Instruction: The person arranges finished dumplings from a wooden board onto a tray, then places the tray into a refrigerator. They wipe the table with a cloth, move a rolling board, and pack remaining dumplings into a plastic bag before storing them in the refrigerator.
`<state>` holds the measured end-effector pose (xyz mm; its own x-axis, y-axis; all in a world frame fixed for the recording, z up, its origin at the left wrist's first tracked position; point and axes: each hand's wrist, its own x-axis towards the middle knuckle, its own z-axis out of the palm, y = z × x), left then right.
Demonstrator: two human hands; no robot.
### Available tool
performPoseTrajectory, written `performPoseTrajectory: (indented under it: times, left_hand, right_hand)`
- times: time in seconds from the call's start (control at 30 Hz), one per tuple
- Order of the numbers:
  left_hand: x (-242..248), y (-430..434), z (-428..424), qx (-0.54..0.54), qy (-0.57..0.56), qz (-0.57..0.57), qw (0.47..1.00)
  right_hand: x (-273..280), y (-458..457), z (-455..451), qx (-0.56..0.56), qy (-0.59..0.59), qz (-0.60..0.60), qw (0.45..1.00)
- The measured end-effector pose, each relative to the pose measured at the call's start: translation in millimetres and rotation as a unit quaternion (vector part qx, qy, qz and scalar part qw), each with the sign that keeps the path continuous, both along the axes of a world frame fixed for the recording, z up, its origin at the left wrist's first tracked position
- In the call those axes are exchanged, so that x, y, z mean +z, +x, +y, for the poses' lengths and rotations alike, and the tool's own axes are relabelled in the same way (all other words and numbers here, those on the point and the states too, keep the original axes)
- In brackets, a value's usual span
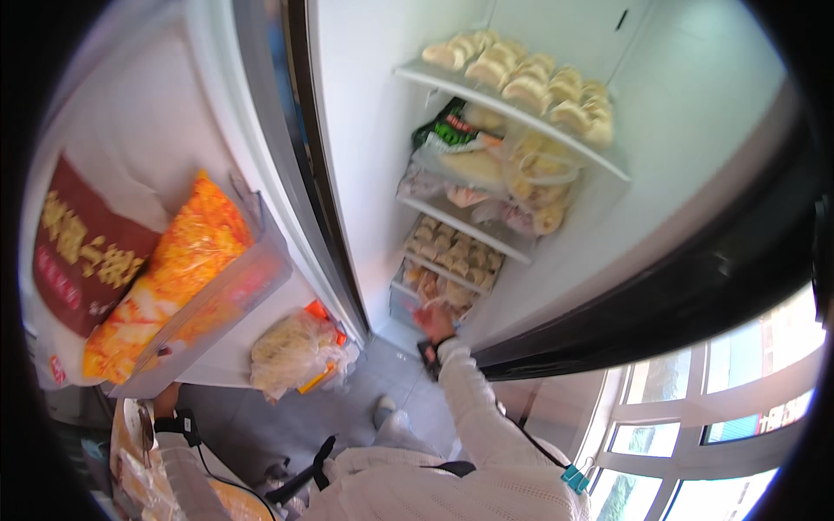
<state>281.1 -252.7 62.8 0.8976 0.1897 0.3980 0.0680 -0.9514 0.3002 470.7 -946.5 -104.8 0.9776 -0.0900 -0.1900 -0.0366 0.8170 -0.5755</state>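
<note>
An upright freezer stands open before me. My right hand reaches to the lowest drawer, which holds bagged food; its fingers are partly hidden, so its grip is unclear. My left hand is low at the left, by the lower edge of the open door, its fingers mostly hidden behind the door bin. Rows of dumplings lie on the top shelf, with bagged foods below. More dumplings fill a tray above the lowest drawer.
An orange food bag and a brown and white bag stand in the door bin. A bag of pale food sits lower on the door. Wrapped items lie at lower left. Windows are at right.
</note>
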Motion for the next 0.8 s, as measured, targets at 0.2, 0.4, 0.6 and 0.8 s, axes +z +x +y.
performPoseTrajectory:
  times: [0.2,0.4,0.6,0.8]
  left_hand:
    - [28,27,-53,-0.289,-0.438,-0.047,0.850]
    - [37,-8,-136,-0.273,-0.480,-0.141,0.822]
    - [38,-69,-209,-0.275,-0.434,-0.092,0.853]
    - [9,-266,-184,-0.282,-0.379,-0.066,0.879]
  right_hand:
    - [11,-113,65,0.180,-0.132,0.109,0.969]
    - [39,-211,114,0.256,-0.299,0.066,0.917]
    - [89,-287,159,0.439,-0.403,-0.027,0.803]
    - [139,-405,253,0.569,-0.336,-0.125,0.740]
